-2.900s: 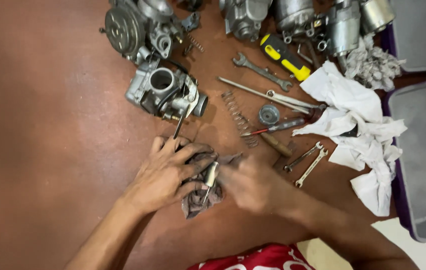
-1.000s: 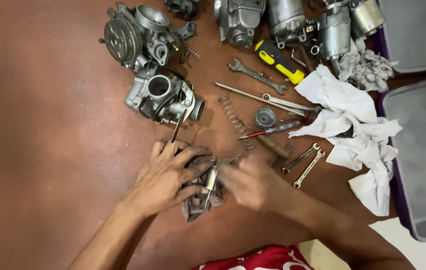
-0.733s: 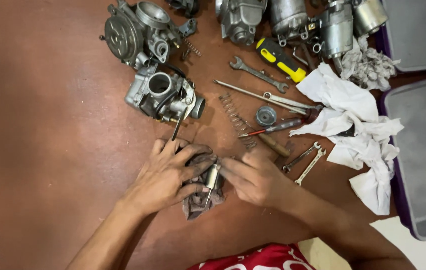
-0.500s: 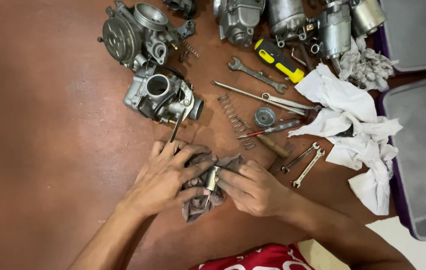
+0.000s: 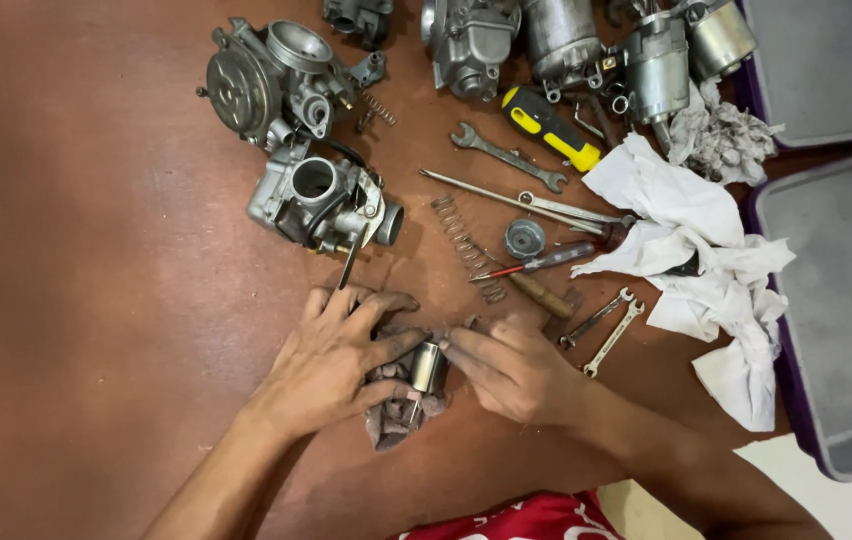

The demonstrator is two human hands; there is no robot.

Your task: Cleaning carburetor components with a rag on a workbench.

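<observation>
Both our grimy hands, left hand (image 5: 331, 365) and right hand (image 5: 511, 370), pinch the small shiny metal cylinder (image 5: 428, 367) over a dirty grey rag (image 5: 398, 418) on the brown table (image 5: 96, 250); oily fingers could let it slip and roll toward the coil spring (image 5: 466, 246).

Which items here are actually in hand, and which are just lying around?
In hand: left hand and right hand grip a small metal cylinder over a dirty rag.

Lying about: carburetor, spring, yellow-handled screwdriver, wrench, white cloth, grey trays.
</observation>
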